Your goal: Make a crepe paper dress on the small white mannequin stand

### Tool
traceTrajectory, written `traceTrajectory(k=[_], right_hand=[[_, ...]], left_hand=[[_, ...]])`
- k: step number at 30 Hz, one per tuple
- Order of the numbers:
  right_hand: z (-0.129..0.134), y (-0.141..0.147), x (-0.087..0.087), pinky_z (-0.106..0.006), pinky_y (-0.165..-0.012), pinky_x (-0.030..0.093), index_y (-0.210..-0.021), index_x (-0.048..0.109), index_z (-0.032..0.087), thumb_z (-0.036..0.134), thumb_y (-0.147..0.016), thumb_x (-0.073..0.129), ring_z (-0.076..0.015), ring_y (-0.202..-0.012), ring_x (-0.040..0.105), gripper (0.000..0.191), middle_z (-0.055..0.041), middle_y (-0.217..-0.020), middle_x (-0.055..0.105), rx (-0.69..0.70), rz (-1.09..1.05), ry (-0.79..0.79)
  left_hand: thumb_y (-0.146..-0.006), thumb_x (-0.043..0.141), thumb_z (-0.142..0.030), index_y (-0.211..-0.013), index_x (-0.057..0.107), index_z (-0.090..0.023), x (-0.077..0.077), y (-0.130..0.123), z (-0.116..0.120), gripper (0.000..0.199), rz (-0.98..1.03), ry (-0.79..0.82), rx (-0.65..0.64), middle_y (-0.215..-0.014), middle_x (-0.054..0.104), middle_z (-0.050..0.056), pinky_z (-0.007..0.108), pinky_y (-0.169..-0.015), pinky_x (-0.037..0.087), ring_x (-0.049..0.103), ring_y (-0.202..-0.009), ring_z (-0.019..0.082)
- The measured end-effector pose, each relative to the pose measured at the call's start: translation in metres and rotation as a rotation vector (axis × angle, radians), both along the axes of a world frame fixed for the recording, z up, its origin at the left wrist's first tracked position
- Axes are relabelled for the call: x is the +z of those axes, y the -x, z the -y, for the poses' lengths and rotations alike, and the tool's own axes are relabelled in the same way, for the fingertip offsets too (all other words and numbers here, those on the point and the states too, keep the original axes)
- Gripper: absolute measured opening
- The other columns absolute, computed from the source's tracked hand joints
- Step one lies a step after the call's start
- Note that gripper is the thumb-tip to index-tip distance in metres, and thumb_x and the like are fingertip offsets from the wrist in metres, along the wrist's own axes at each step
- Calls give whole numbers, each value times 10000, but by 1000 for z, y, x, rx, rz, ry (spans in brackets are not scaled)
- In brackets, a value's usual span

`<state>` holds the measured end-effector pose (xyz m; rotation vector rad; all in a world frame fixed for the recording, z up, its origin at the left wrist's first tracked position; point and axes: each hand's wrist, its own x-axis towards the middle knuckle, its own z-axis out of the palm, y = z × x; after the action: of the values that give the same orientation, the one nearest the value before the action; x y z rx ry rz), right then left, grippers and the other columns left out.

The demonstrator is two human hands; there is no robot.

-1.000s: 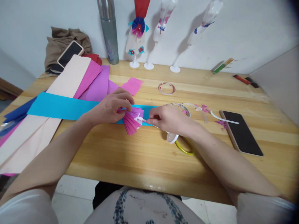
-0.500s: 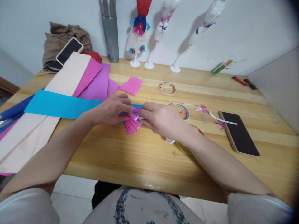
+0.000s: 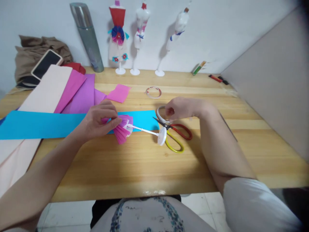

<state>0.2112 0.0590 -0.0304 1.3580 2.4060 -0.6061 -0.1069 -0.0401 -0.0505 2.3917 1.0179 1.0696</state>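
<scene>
My left hand (image 3: 103, 119) is closed around a small dress-form mannequin lying on its side; its torso is hidden by the fingers. A pleated pink paper skirt (image 3: 120, 132) flares from it, with a white patch at the hem. The mannequin's thin white stand (image 3: 145, 130) points right and ends in a round base (image 3: 162, 136). My right hand (image 3: 180, 109) hovers with curled fingers at the edge of a tape roll (image 3: 158, 113); what its fingers hold, if anything, is hidden. Below it lie scissors (image 3: 177, 130) with one red and one yellow handle. A blue paper strip (image 3: 60, 124) runs beneath.
Pink, purple and cream paper sheets (image 3: 49, 87) pile at the left. Along the wall stand a grey flask (image 3: 88, 42) and three mannequins, one in a red top (image 3: 117, 17). Another tape roll (image 3: 154, 92) and a pink paper square (image 3: 119, 93) lie mid-table.
My right hand has left the pink skirt and moved right, to the tape roll. The mannequin's white stand and the scissors now show. The view has shifted right.
</scene>
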Motion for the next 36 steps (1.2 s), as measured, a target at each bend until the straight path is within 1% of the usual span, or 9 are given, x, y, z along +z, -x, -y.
traceTrajectory(k=[5,9,12,15,17,20,24,30,36], right_hand=[[-5,13,-13,-284,-569,284,-655,611,170,135,-638,680,-120,-594,476,80,23,-627,567,143,-27,148],[-7,6,-1,-292,-553,216,-578,494,181,88,-634,576,-93,-544,335,137,56,-534,396,130,-129,139],[-7,-5,12,-282,-545,212,-583,482,183,121,-646,559,-95,-554,329,117,51,-545,396,79,-268,139],[-7,-9,17,-266,-557,304,-615,552,176,169,-620,624,-114,-578,422,73,32,-555,494,-81,-624,265],[-6,-4,17,-269,-586,381,-660,581,178,227,-622,633,-133,-599,488,80,4,-592,570,-185,-865,328],[2,10,14,-280,-660,482,-714,599,185,293,-646,590,-152,-665,590,128,-28,-701,662,-240,-1071,362],[15,27,14,-300,-654,541,-705,611,179,246,-638,662,-162,-605,640,107,-27,-655,688,-317,-1310,546],[21,39,8,-275,-564,522,-737,577,175,219,-713,669,-138,-502,600,105,-6,-599,638,-421,-1444,676],[22,46,2,-251,-511,449,-740,576,183,355,-849,617,-99,-452,428,208,30,-553,514,-432,-1437,728]], left_hand=[[-887,637,-290,-587,597,-227,17,-20,7,309,28,64,32,-613,638,1,331,-669,463,562,-635,159],[-865,619,-337,-655,661,-223,38,-37,4,243,8,241,94,-664,681,2,293,-617,471,611,-652,159],[-846,592,-321,-752,720,-216,45,-53,-3,190,-72,362,103,-695,713,-9,263,-604,477,634,-652,151],[-834,584,-273,-823,740,-202,41,-71,-10,172,-94,338,102,-748,742,4,257,-622,496,647,-670,153],[-836,607,-242,-903,749,-199,35,-83,-13,163,-46,222,132,-852,772,25,264,-675,522,668,-729,159],[-857,633,-200,-1005,742,-207,31,-99,-18,185,-22,1,152,-957,777,40,294,-786,540,687,-845,179],[-876,661,-190,-1088,734,-220,31,-110,-24,226,-54,-109,236,-1019,774,48,332,-864,541,693,-931,207],[-843,670,-149,-1151,743,-200,27,-105,-31,320,43,-24,257,-1016,787,51,318,-829,565,706,-914,201],[-844,617,-132,-973,772,-197,24,-95,-36,212,90,59,224,-939,795,37,304,-797,565,727,-871,192]])
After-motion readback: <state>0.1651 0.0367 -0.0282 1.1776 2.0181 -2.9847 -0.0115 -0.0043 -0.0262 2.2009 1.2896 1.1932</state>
